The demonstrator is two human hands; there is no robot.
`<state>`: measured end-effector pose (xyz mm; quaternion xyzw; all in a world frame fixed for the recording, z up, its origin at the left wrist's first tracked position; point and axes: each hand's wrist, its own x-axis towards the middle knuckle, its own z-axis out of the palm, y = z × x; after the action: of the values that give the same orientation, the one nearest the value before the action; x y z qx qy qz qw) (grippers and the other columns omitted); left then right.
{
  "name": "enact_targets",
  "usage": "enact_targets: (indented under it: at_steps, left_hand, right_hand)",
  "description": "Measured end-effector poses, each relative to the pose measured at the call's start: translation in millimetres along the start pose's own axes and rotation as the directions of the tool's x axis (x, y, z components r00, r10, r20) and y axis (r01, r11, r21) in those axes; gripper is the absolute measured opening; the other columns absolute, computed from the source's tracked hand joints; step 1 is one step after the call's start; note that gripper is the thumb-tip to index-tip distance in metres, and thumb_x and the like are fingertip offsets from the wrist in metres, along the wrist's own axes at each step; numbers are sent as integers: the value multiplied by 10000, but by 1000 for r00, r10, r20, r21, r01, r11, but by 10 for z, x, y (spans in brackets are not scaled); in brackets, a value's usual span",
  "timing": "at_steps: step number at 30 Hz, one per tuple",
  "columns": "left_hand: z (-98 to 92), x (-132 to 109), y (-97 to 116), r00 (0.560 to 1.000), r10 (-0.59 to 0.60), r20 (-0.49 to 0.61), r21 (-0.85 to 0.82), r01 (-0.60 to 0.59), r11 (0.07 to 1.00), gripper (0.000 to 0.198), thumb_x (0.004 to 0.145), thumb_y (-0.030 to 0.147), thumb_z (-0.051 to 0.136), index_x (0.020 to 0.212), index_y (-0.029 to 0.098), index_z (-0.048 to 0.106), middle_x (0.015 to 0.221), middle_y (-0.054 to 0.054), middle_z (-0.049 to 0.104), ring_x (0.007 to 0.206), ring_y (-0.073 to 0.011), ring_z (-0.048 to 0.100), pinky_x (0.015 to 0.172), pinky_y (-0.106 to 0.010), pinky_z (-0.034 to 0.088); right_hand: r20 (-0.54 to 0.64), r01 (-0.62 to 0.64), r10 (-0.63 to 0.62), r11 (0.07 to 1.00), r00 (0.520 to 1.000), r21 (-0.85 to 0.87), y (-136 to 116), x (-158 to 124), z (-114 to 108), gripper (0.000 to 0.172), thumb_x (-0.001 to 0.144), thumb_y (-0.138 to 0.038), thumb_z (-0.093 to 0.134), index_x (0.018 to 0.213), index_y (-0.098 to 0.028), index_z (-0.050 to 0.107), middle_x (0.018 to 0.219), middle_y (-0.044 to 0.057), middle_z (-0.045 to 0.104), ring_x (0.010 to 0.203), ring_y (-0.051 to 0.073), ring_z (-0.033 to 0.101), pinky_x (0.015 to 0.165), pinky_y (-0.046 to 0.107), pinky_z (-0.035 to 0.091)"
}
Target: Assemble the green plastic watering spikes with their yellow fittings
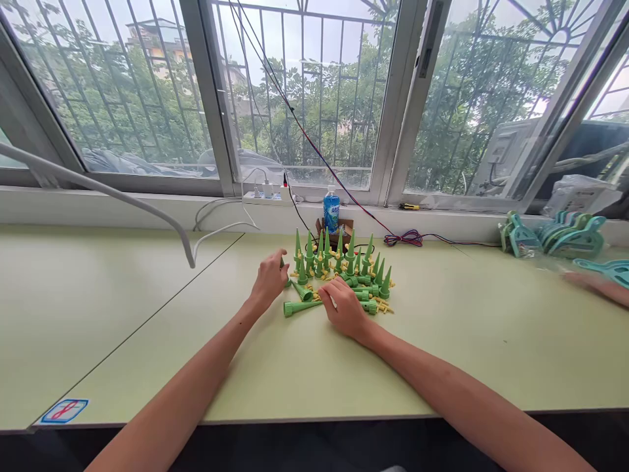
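My left hand (270, 278) is curled around an upright green plastic spike at the left end of the group; the fingers mostly cover it. My right hand (344, 307) is low over the table among the parts, its fingers bent and pinched together, and what they hold cannot be made out. Between and behind the hands, several green cone-shaped spikes (350, 246) stand upright, small yellow valve-like parts among them. A green spike (295, 307) lies flat just left of my right hand. Another spike (302, 292) lies tilted near my left hand. Loose yellow parts (384, 307) are right of my right hand.
Behind the spikes stand a blue bottle (331, 211) and a small cardboard box (345, 227). Cable coils (403, 237) lie near the wall, and a grey tube (147, 202) hangs at left. At far right, another person's hand (597, 283) is near teal plastic clips (574, 236).
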<state>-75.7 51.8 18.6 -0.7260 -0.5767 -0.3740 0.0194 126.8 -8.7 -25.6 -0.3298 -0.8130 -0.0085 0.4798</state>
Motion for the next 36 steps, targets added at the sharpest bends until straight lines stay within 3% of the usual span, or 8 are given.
enact_targets:
  at_steps: [15,17,19,22,25,29,31,36]
  left_hand:
    - [-26,-82,51,1000,1,-5,-141,-2,990,410,888,361,506,1240,152,488,867,-69,620,642,-171,594,661,-309,475]
    - [-62,-99,82,999,3,-46,-128,-9,992,386,890,348,502,1216,144,495,895,-76,604,614,-154,574,657,-306,465]
    - [-108,-128,136,987,14,-161,-87,-29,996,327,903,342,478,1156,137,518,947,-90,583,571,-127,526,663,-304,449]
    - [-154,-188,240,967,97,-237,-35,-108,993,234,919,359,451,1005,167,555,823,-47,571,586,-139,492,614,-277,399]
    - [-126,-247,317,972,236,4,-49,-235,971,263,930,375,424,797,202,570,656,-6,545,570,-143,476,599,-263,366]
    - [-10,-291,317,922,260,286,2,-272,962,322,912,399,431,692,218,581,603,-11,569,552,-158,488,542,-265,298]
    - [32,-301,294,903,261,341,17,-283,959,345,909,401,423,666,218,586,605,-22,580,554,-164,499,538,-267,292]
    - [44,-318,282,898,257,358,-56,-254,966,353,906,400,418,685,222,628,623,-29,609,553,-163,501,540,-271,309]
  right_hand:
    - [62,-28,31,998,998,-50,19,2,-54,261,984,-220,403,753,-202,523,754,48,580,755,185,486,741,319,430]
    - [60,-33,36,998,998,-49,25,3,-64,252,980,-216,408,759,-201,526,757,50,585,759,187,492,745,321,432]
    - [56,-42,44,998,997,-46,29,6,-72,235,975,-205,414,771,-198,531,764,53,589,769,190,501,752,322,435]
    - [60,-66,69,997,996,-48,33,13,-77,167,955,-187,446,823,-189,549,788,57,600,798,198,516,777,330,441]
    - [87,-76,81,995,993,-69,36,14,-75,78,924,-172,493,906,-178,569,824,63,615,837,210,527,814,351,441]
    - [149,-57,73,992,986,-109,41,2,-73,88,899,-166,520,958,-175,585,905,82,622,887,222,526,830,365,438]
    - [185,-52,75,990,980,-128,45,-7,-71,91,886,-175,542,959,-177,596,938,89,621,912,228,522,832,370,437]
    - [242,-49,84,988,967,-147,59,-18,-62,135,846,-169,599,980,-183,616,952,87,629,934,237,522,847,388,429]
